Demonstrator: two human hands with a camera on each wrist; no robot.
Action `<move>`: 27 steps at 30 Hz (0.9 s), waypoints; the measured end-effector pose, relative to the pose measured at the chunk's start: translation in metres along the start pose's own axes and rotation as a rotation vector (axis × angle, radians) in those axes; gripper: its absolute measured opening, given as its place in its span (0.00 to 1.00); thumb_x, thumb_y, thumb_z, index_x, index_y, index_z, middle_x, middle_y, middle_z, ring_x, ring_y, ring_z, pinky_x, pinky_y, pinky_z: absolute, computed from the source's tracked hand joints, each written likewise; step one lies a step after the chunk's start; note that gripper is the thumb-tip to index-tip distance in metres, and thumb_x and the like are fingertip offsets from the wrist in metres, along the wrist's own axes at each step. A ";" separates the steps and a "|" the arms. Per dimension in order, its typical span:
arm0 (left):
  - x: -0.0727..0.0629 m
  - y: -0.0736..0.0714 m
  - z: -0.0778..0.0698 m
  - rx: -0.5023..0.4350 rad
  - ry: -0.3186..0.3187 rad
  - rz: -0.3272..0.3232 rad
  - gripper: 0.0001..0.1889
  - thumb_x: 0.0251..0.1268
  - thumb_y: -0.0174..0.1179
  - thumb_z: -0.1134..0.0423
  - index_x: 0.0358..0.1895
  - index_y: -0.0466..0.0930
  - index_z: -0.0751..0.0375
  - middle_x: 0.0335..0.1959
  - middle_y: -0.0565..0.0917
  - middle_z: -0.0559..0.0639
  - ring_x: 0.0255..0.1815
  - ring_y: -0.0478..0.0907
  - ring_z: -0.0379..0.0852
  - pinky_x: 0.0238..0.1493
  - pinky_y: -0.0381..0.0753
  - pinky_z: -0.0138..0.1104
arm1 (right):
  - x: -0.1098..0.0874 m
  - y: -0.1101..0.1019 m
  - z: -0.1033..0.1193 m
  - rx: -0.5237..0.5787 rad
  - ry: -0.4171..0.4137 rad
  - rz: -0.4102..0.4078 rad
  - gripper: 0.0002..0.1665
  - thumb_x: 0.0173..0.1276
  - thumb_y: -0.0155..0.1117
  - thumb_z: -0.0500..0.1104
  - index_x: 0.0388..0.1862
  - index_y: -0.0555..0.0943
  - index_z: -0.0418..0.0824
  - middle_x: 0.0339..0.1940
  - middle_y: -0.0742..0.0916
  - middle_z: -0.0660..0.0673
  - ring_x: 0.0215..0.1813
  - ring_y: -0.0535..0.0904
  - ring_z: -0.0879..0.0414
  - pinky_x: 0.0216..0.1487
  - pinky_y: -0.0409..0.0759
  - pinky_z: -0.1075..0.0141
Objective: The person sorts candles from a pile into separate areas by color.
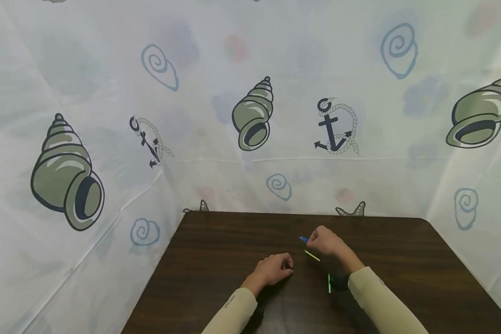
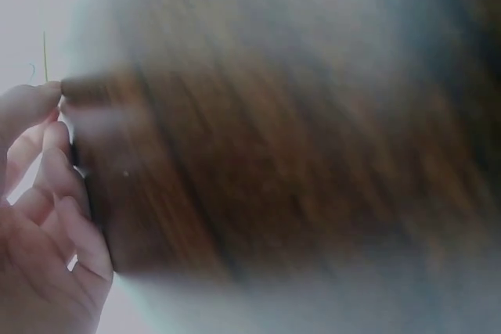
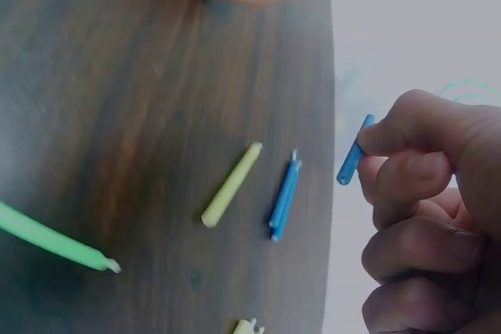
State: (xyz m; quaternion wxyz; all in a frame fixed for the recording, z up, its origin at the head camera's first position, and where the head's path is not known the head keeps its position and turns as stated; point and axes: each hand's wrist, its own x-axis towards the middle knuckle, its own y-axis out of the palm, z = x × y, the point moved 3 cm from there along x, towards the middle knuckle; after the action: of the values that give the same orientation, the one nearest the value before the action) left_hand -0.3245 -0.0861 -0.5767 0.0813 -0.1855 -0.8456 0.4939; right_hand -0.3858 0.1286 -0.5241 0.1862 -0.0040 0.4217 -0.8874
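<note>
My right hand point(image 3: 427, 209) pinches a thin blue candle point(image 3: 356, 150) between thumb and index finger, above the tabletop in the right wrist view. Two more blue candles point(image 3: 285, 197) lie side by side on the table, with a yellow candle point(image 3: 232, 185) beside them. A green candle point(image 1: 329, 283) lies nearer the front, close to the right wrist. To the left of the candles, my left hand point(image 1: 275, 268) rests at the table with loosely curled fingers, and no object shows in it. Much of the left wrist view is blurred.
The dark wooden table point(image 1: 217, 241) has a rounded far corner. A pale yellow candle end point(image 3: 246, 327) shows at the bottom of the right wrist view. White curtain point(image 1: 200, 116) with printed shells and anchors hangs behind and at both sides.
</note>
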 end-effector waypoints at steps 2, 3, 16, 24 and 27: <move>-0.001 -0.001 -0.002 0.003 -0.001 0.006 0.06 0.76 0.69 0.51 0.47 0.82 0.40 0.29 0.79 0.35 0.26 0.73 0.36 0.32 0.71 0.37 | 0.005 -0.004 -0.003 -0.020 0.010 -0.012 0.13 0.73 0.65 0.38 0.29 0.88 0.35 0.16 0.72 0.55 0.20 0.63 0.61 0.24 0.62 0.67; -0.001 -0.001 -0.003 0.008 0.000 0.005 0.06 0.76 0.69 0.51 0.47 0.82 0.40 0.29 0.78 0.35 0.26 0.73 0.36 0.32 0.71 0.37 | 0.007 -0.005 -0.004 -0.027 0.017 -0.017 0.13 0.73 0.64 0.38 0.29 0.88 0.34 0.16 0.72 0.55 0.20 0.62 0.60 0.24 0.62 0.66; 0.011 0.005 -0.019 0.048 0.011 0.008 0.23 0.79 0.67 0.53 0.71 0.75 0.38 0.29 0.79 0.37 0.25 0.74 0.36 0.30 0.72 0.37 | 0.038 -0.015 -0.032 -0.116 0.089 -0.047 0.14 0.75 0.68 0.44 0.28 0.88 0.42 0.18 0.75 0.55 0.23 0.67 0.57 0.28 0.66 0.61; 0.032 0.012 -0.027 0.206 -0.005 0.017 0.31 0.81 0.63 0.48 0.81 0.65 0.25 0.41 0.89 0.45 0.28 0.79 0.44 0.31 0.78 0.42 | 0.051 -0.014 -0.038 -0.153 0.114 -0.021 0.10 0.76 0.66 0.43 0.33 0.89 0.44 0.35 0.89 0.47 0.35 0.81 0.51 0.42 0.79 0.50; 0.037 0.012 -0.031 0.271 -0.003 0.036 0.31 0.82 0.62 0.47 0.81 0.64 0.23 0.53 0.91 0.47 0.32 0.83 0.46 0.34 0.81 0.43 | 0.060 -0.013 -0.048 -0.131 0.056 0.003 0.15 0.76 0.64 0.43 0.25 0.85 0.48 0.26 0.84 0.52 0.29 0.76 0.55 0.37 0.75 0.56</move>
State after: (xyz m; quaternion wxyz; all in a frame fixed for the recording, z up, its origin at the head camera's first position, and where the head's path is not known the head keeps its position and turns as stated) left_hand -0.3455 -0.0414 -0.5734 0.0954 -0.1872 -0.7678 0.6052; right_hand -0.4543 0.1520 -0.5544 0.1749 0.0094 0.4838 -0.8575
